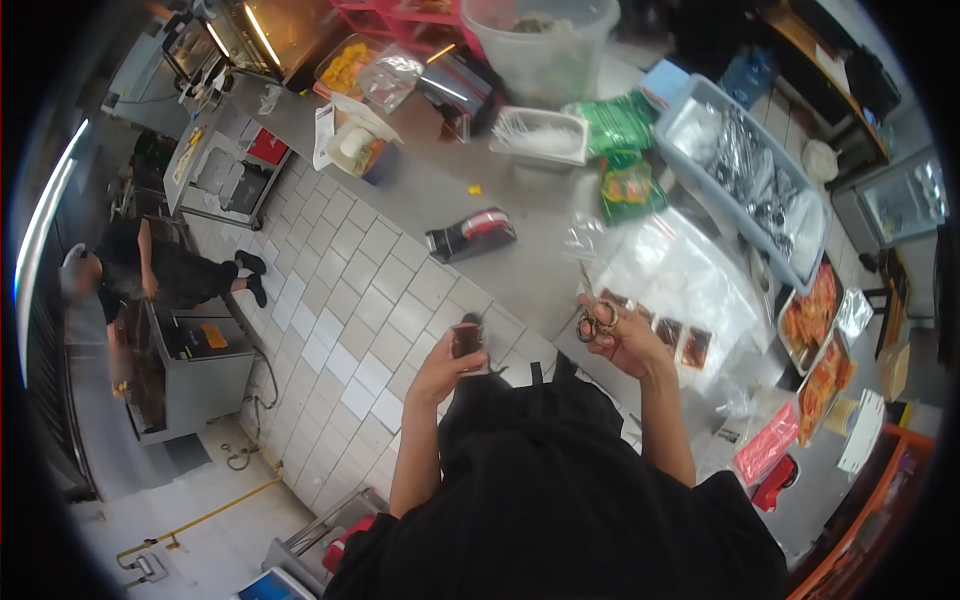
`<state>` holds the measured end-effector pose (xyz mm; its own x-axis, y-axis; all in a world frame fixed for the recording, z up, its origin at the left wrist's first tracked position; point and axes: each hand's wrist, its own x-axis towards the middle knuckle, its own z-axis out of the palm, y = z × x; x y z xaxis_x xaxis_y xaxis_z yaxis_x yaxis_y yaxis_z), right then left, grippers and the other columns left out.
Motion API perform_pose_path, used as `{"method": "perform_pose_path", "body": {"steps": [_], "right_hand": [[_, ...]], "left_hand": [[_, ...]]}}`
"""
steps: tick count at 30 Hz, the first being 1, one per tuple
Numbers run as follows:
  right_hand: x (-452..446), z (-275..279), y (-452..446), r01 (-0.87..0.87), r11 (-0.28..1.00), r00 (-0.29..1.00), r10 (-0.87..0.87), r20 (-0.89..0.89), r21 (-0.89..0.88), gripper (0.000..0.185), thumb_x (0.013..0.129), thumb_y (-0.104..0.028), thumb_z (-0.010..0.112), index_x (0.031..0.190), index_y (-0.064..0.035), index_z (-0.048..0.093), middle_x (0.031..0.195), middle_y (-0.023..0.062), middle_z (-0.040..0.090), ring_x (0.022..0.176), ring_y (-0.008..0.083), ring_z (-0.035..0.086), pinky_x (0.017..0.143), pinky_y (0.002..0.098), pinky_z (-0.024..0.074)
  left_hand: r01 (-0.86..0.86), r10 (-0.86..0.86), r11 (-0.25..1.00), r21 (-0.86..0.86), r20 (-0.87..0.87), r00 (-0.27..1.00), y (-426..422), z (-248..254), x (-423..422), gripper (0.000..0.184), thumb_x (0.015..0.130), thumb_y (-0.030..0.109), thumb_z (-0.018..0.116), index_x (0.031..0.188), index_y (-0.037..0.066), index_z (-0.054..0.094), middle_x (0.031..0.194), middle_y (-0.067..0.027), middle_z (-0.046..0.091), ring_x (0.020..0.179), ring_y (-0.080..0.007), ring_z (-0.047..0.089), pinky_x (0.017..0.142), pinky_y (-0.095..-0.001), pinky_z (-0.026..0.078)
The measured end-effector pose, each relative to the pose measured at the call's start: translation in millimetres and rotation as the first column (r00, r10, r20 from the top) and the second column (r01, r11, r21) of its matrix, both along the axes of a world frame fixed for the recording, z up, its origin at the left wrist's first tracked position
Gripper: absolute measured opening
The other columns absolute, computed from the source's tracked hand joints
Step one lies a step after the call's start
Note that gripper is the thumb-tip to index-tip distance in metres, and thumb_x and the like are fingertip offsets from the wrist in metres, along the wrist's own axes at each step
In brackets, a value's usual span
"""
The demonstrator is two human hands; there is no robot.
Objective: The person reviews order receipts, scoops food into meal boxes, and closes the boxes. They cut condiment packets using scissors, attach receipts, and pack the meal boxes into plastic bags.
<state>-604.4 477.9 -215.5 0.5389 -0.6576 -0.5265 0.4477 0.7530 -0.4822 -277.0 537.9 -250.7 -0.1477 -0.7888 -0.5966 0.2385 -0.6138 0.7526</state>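
Observation:
My left hand (435, 370) is closed on a small sauce packet (467, 341), dark reddish-brown inside clear plastic, held out over the floor at the counter's edge. In my right hand (634, 346) is a pair of scissors (598, 320), my fingers around the handles and the blades pointing away from me. Beside that hand, several similar dark packets (694, 347) lie on clear plastic bags (690, 265) spread over the metal counter. A tape dispenser (472, 235) with a red roll stands near the counter edge, beyond both hands.
Green bags (628, 188), a white tray (541, 136) and a grey-blue bin (745, 170) of wrapped items stand on the counter. Trays of reddish food (812, 310) are at the right. Another person (165, 265) stands across the tiled floor (345, 275) at the left.

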Motion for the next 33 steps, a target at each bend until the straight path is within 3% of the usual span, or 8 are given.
{"method": "perform_pose_path", "body": {"steps": [4,7,10,12,15,22,25,33], "right_hand": [[52.6,-32.1,-34.6,0.176,0.98,0.967,-0.189,-0.171,-0.091,0.055,0.093,-0.029,0.066,0.137,-0.0021,0.047,0.087,0.0066,0.059,0.071,0.0128,0.054,0.061,0.0223,0.0409],[76.5,-62.2,-95.3,-0.199,0.87,0.478,-0.315,-0.82,-0.45,0.045,0.089,-0.019,0.065,0.128,0.0015,0.056,0.099,0.0156,0.065,0.082,0.0233,0.061,0.072,0.0318,0.0471],[97.3,-96.6,-129.0,-0.495,0.594,-0.199,-0.788,-0.582,-0.635,0.042,0.085,-0.015,0.062,0.124,0.0032,0.059,0.094,0.0197,0.069,0.086,0.0326,0.066,0.082,0.0386,0.0488],[110.4,-91.3,-138.9,-0.552,0.562,-0.323,-0.826,-0.462,-0.617,0.045,0.085,-0.013,0.064,0.127,0.0015,0.058,0.088,0.0159,0.071,0.081,0.023,0.069,0.077,0.0309,0.0511],[178.6,-6.9,-129.6,-0.119,0.766,0.055,-0.631,-0.774,-0.632,0.033,0.091,-0.017,0.062,0.12,0.0005,0.062,0.079,0.0097,0.071,0.073,0.0153,0.067,0.067,0.0264,0.0494],[303.2,29.8,-125.3,0.051,0.872,0.431,-0.458,-0.777,-0.486,0.029,0.098,-0.012,0.052,0.121,0.0026,0.059,0.093,0.0101,0.071,0.069,0.0129,0.067,0.063,0.023,0.0476],[336.1,36.6,-140.3,-0.029,0.893,0.497,-0.377,-0.782,-0.449,0.03,0.097,-0.008,0.051,0.125,0.0024,0.057,0.098,0.0115,0.07,0.068,0.0134,0.068,0.063,0.0229,0.0489],[386.6,37.1,-172.7,-0.52,0.713,0.785,0.18,-0.593,-0.471,0.051,0.09,-0.028,0.068,0.136,-0.0077,0.054,0.131,0.0101,0.06,0.118,0.0218,0.056,0.102,0.0352,0.0412]], "left_hand": [[-0.134,0.132,0.991,-0.009,-0.099,0.986,-11.8,-17.9,61.4,0.059,0.079,0.005,0.076,0.13,0.002,0.045,0.108,-0.0095,0.059,0.094,-0.0199,0.062,0.083,-0.0325,0.053],[-0.126,0.122,0.992,-0.025,-0.124,0.985,-35.5,-22.9,115.0,0.058,0.08,0.003,0.075,0.13,0.001,0.044,0.107,-0.0104,0.059,0.092,-0.0202,0.063,0.082,-0.0331,0.054],[-0.156,0.152,0.986,-0.059,-0.065,0.986,-66.5,-6.8,175.0,0.054,0.083,0.004,0.072,0.13,0.0,0.044,0.105,-0.0111,0.06,0.091,-0.0206,0.064,0.083,-0.0344,0.055],[-0.173,0.169,0.983,-0.068,-0.057,0.984,-87.8,0.8,222.1,0.051,0.085,0.005,0.07,0.129,0.0,0.044,0.106,-0.0112,0.059,0.092,-0.0208,0.064,0.083,-0.0349,0.056],[-0.183,0.188,0.974,-0.129,0.022,0.982,-129.5,16.2,280.0,0.046,0.088,0.006,0.066,0.128,0.0,0.043,0.108,-0.0114,0.058,0.093,-0.0211,0.064,0.085,-0.0361,0.057],[-0.11,0.077,0.969,-0.219,-0.156,0.985,-305.5,45.5,318.5,0.055,0.095,0.017,0.06,0.141,0.004,0.034,0.125,-0.017,0.053,0.104,-0.022,0.06,0.094,-0.0386,0.052],[0.199,-0.024,0.945,-0.258,0.553,0.833,-363.7,26.7,336.3,0.053,0.098,0.023,0.057,0.142,0.002,0.038,0.128,-0.0183,0.056,0.108,-0.0219,0.059,0.096,-0.0361,0.049],[0.156,-0.07,0.961,-0.23,0.342,0.937,-394.9,21.9,417.0,0.034,0.102,0.023,0.049,0.121,-0.003,0.059,0.115,-0.013,0.066,0.105,-0.0204,0.062,0.093,-0.033,0.05]]}}
